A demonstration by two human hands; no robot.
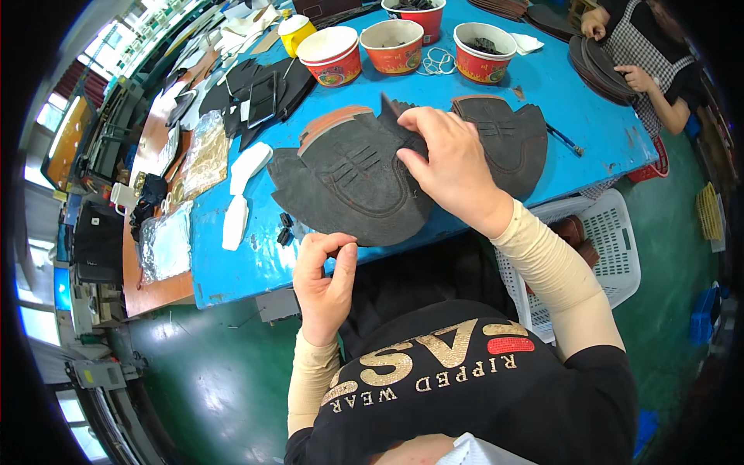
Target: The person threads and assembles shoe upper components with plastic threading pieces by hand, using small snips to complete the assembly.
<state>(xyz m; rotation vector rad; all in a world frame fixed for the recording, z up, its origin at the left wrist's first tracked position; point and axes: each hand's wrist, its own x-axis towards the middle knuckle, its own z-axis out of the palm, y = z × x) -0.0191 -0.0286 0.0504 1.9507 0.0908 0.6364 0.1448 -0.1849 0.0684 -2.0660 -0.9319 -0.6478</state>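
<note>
Leather stack [364,186]: on blue table [612,143], by its near edge | second leather stack [515,143]: just to the right | right hand [453,159]: holding dark flap [392,124] above first stack | left hand [325,283]: narrow, at stack's near rim, cannot tell if gripping | small black bits [285,226]: beside stack, left

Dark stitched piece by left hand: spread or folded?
Mostly spread: the stitched piece lies broad over the blue table, its lines showing. Whether the dark flap at the right hand is part of it, cannot tell.
</note>
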